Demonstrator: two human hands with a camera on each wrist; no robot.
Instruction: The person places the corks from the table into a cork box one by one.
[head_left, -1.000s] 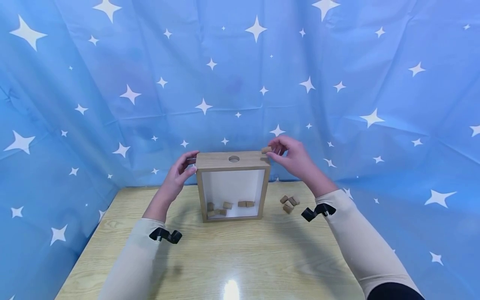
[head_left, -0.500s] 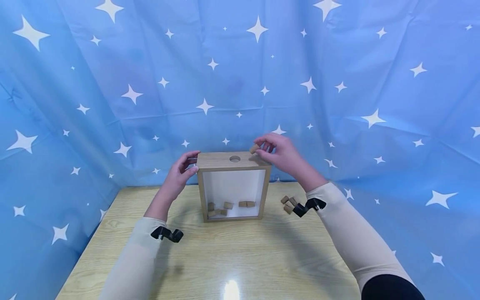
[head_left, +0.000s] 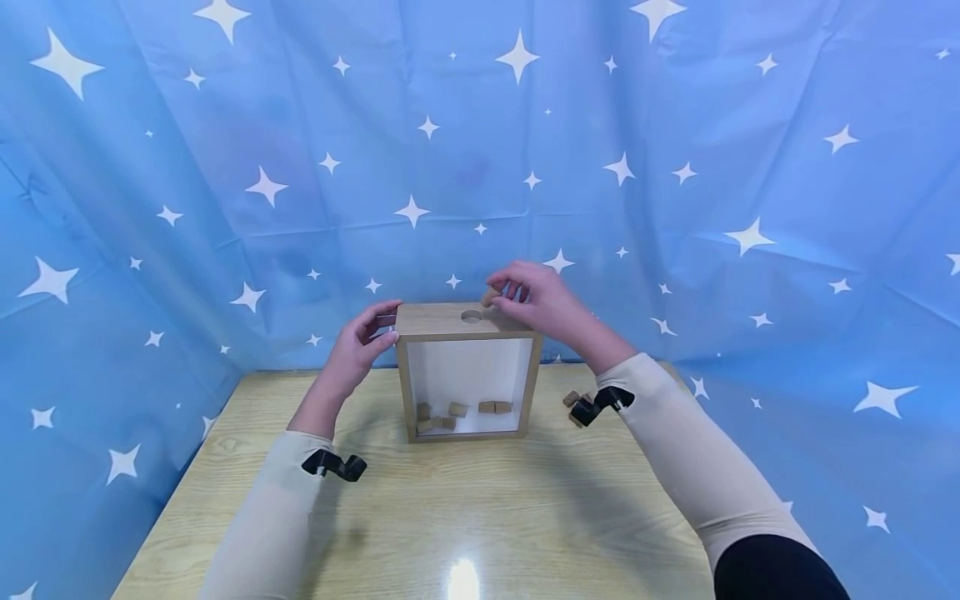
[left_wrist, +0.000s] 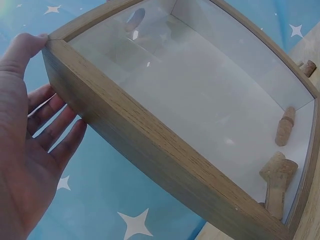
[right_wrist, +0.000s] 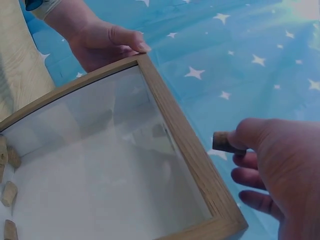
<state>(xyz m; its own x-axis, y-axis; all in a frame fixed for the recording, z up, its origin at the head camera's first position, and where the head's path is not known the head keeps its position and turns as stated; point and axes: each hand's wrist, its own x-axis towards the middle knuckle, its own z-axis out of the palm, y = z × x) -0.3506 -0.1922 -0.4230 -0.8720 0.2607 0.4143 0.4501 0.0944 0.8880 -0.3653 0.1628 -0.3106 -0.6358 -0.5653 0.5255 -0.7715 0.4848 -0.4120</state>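
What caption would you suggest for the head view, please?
Left hand touching a wooden box, right hand pinching a cork near the hole on top.

Upright wooden box [head_left: 429, 318] with clear front, round hole [head_left: 471, 317] in top. Single brown cork [head_left: 491, 297] pinched, tilted, near hole. More corks [head_left: 457, 409] lying inside; loose corks [head_left: 572, 399] right of box, partly hidden.

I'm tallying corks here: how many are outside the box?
At least 4: one cork pinched in the right hand; three in a pile on the table, right of the box. A wrist mount covers part of the pile, so more may be hidden.
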